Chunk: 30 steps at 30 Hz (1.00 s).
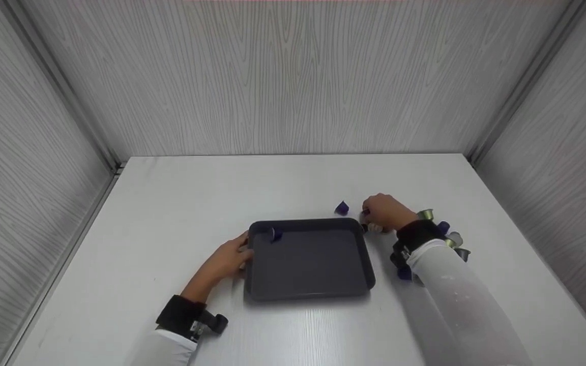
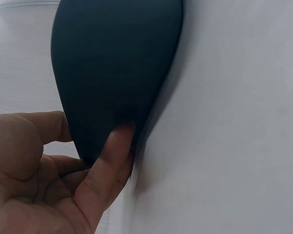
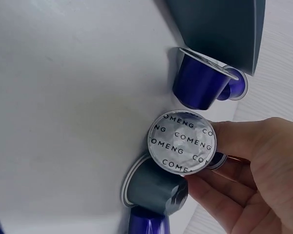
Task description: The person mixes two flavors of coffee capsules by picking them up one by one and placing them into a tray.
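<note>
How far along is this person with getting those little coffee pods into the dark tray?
Barely started. One purple capsule already lies in the tray. The right hand pinches a foil-topped capsule beside the tray, while the left hand touches the tray's edge. Several capsules remain on the table, such as one purple pod.

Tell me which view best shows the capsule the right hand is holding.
The right wrist view: the capsule fills the middle, its printed foil lid readable, pinched by the right hand. The head view shows only a hint of purple at that hand. The left wrist view shows none of it.
</note>
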### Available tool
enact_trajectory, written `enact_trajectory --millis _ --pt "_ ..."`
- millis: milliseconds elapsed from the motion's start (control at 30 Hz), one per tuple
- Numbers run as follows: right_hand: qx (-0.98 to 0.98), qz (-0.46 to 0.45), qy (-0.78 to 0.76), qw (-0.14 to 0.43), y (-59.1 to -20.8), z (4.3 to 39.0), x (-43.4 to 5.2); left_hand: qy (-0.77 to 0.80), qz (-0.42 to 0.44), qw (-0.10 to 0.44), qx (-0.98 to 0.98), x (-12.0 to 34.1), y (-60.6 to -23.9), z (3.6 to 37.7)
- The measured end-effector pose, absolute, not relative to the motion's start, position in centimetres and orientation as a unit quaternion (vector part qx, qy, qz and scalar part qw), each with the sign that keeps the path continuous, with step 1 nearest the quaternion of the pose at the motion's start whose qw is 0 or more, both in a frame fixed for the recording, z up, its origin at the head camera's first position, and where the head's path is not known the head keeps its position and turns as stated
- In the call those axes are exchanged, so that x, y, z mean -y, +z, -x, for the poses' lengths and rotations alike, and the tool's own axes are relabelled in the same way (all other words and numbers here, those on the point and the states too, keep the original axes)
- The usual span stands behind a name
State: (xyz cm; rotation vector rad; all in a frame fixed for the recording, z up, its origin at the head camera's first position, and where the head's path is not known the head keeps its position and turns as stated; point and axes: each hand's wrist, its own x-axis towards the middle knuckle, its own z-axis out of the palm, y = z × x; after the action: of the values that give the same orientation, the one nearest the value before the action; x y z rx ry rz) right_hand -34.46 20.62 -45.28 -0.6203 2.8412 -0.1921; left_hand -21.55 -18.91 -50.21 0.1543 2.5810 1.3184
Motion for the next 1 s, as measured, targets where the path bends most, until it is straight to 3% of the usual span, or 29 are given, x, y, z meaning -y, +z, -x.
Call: enact_trajectory --millis 1000 --pt "-0.965 0.238 -0.105 0.035 -42.1 31.7 -20.0 0.479 -0.037 0.129 -0.867 18.7 -49.9 21.5"
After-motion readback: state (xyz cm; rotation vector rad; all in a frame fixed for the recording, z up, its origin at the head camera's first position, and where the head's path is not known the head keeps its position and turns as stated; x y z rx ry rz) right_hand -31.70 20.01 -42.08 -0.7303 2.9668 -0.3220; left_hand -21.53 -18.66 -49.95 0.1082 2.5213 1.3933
